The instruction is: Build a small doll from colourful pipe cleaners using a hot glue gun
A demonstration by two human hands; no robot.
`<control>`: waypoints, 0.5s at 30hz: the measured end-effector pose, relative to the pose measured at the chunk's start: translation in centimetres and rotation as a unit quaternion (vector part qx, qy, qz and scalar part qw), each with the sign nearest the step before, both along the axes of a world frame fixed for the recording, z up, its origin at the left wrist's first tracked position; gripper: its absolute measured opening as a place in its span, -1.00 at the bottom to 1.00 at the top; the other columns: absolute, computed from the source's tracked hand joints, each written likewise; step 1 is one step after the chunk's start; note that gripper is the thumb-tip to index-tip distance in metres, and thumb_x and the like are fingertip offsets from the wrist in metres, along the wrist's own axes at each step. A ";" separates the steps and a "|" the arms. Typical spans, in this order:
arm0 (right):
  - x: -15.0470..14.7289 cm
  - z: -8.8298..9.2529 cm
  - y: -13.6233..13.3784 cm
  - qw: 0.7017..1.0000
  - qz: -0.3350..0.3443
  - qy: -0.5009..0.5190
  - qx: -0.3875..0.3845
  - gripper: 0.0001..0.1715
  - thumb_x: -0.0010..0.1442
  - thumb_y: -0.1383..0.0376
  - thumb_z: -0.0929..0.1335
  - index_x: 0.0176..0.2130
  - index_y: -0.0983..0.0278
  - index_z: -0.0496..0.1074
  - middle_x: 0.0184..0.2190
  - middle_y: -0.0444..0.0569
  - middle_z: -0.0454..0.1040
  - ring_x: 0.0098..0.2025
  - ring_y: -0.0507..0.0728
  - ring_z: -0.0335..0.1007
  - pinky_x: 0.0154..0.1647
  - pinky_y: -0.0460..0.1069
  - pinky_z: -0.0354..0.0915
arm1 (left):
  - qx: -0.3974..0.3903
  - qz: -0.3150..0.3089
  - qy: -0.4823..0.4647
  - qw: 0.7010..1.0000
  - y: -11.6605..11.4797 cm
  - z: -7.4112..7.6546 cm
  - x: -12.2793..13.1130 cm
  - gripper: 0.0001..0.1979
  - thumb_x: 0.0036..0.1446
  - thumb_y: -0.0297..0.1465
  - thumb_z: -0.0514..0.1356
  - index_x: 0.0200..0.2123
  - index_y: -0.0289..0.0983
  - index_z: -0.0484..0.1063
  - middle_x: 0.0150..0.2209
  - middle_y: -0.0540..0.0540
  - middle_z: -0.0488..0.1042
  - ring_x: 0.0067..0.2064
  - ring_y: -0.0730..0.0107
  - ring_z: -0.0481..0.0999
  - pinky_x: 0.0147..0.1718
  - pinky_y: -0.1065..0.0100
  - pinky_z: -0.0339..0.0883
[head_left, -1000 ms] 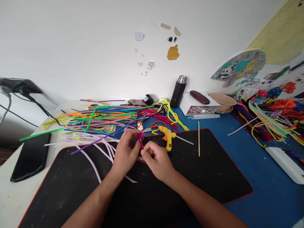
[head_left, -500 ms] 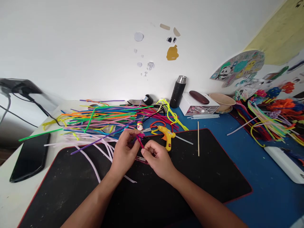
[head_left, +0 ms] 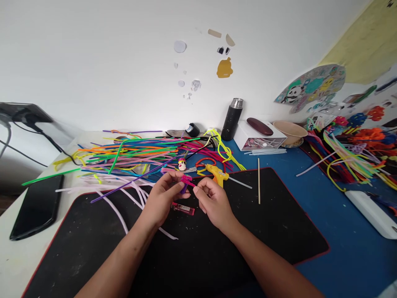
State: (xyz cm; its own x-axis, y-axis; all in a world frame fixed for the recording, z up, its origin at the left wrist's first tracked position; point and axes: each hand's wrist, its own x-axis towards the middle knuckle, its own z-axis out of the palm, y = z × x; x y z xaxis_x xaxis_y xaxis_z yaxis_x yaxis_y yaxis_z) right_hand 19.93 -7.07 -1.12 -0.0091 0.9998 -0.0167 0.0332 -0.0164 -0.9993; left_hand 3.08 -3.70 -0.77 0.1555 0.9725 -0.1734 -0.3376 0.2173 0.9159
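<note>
Between my hands is a small bundle of bent magenta and purple pipe cleaners (head_left: 185,182). My left hand (head_left: 166,192) pinches the bundle between thumb and fingers. The fingertips of my right hand (head_left: 214,201) are closed on a magenta end that sticks out to the right. Below the bundle, a red lighter (head_left: 183,208) with a pale label lies on the black mat (head_left: 235,248). Just beyond my fingers are a small figure (head_left: 182,164) with a white face and a yellow glue gun (head_left: 218,176), partly covered by my right hand.
Many coloured pipe cleaners (head_left: 139,151) spread across the back left. A phone (head_left: 37,207) lies at the left. Behind stand a black thermos (head_left: 232,120), a white box (head_left: 260,138) and a beige bowl (head_left: 290,131). A thin wooden stick (head_left: 259,181) rests at the mat's right.
The bundle has turned, so its magenta end now points more sideways to the right. My right hand has moved slightly right and up, uncovering the lighter and covering more of the glue gun.
</note>
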 end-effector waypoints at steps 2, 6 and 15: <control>0.1 0.0 -0.1 1.000 -0.004 -0.002 0.000 -0.60 0.32 0.02 0.42 -0.41 0.16 0.30 -0.65 -0.30 0.11 -0.63 0.01 0.04 -0.60 -0.06 -0.04 | -0.072 -0.017 -0.064 0.995 0.1 0.2 -0.2 -0.68 -0.01 -0.39 0.49 -0.15 -0.23 0.60 -0.19 -0.05 0.56 -0.30 0.43 0.57 -0.32 0.39 0.65; 0.1 0.0 -0.2 1.000 -0.004 -0.007 -0.007 -0.62 0.32 0.04 0.42 -0.41 0.16 0.31 -0.65 -0.29 0.13 -0.63 0.01 0.05 -0.60 -0.05 -0.04 | -0.167 -0.060 -0.145 0.973 0.0 0.4 -0.6 -0.63 0.01 -0.47 0.47 -0.07 -0.22 0.62 -0.20 -0.08 0.62 -0.31 0.43 0.63 -0.34 0.50 0.64; -0.3 -0.2 0.1 1.000 0.007 0.005 -0.009 -0.63 0.32 0.05 0.43 -0.40 0.17 0.33 -0.66 -0.29 0.23 -0.67 -0.02 0.07 -0.63 -0.07 -0.03 | -0.150 -0.154 -0.191 0.958 -0.4 1.3 -0.8 -0.67 0.11 -0.50 0.44 -0.05 -0.27 0.50 -0.32 -0.05 0.56 -0.36 0.40 0.63 -0.46 0.52 0.61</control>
